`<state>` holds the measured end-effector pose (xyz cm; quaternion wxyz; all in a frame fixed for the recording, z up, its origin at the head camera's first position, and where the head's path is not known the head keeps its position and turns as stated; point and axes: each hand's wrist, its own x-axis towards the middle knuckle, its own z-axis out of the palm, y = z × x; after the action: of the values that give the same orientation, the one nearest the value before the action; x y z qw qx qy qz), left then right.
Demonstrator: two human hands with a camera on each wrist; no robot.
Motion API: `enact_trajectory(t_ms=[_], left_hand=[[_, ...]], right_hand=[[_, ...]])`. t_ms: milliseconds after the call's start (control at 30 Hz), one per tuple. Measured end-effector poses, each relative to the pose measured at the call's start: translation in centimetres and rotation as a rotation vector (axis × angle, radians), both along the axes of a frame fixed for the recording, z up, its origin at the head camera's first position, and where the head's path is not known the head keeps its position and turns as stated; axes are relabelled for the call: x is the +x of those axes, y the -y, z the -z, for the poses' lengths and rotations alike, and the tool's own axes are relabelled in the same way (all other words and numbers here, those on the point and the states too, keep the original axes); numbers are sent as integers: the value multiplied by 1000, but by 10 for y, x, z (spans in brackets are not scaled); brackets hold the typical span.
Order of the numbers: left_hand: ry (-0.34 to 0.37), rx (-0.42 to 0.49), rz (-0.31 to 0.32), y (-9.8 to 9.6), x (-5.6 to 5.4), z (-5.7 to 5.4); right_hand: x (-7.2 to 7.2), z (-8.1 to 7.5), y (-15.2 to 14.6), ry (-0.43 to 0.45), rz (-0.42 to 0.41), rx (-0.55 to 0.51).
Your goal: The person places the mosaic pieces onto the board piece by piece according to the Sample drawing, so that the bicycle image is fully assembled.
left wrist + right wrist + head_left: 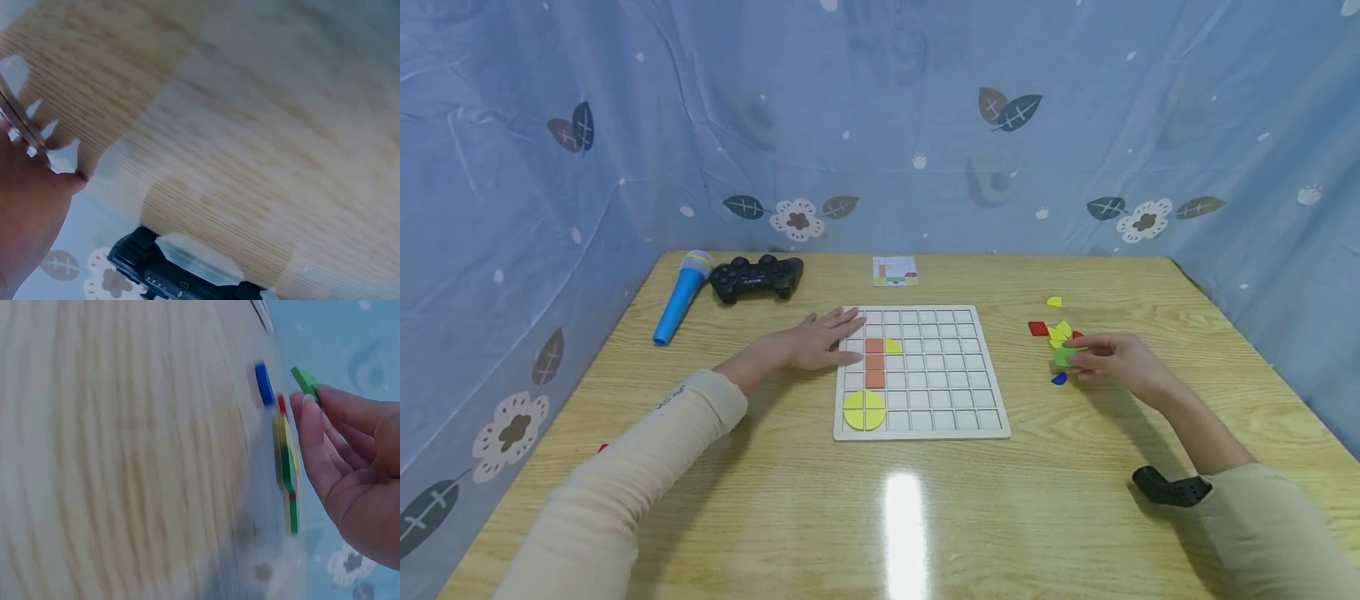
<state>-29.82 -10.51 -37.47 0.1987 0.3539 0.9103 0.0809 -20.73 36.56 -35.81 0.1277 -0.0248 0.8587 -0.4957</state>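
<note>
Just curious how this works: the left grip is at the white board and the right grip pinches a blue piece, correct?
Not quite: the right grip pinches a green piece, not a blue one, as the right wrist view shows. The left grip is indeed at the white board.

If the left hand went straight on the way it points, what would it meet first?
Probably the orange blocks on the white board, which lie just beyond the left hand on its thumb side. Height is unclear, so it might pass above them.
</note>
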Motion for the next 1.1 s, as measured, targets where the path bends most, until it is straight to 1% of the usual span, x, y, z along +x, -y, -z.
enact_trajectory(t_ms=[267, 467, 567, 700, 767, 933, 1100], left_hand=[[9, 1, 3, 0, 1, -1], [9, 5, -1, 0, 2, -1], [13, 6, -3, 0, 2, -1], [15, 12, -3, -1, 3, -1], [15, 13, -2, -1, 3, -2], [16, 13, -3, -1, 3, -3], [11, 9, -4, -1, 2, -3]], right_hand=[[0, -3, 36, 83, -67, -83], [-2, -4, 58, 114, -114, -100], [-3, -3, 68, 130, -130, -111], [-4, 0, 84, 143, -173, -139], [-4, 1, 93, 145, -195, -133], [-3, 2, 117, 150, -214, -86], [-3, 3, 141, 164, -245, -84]])
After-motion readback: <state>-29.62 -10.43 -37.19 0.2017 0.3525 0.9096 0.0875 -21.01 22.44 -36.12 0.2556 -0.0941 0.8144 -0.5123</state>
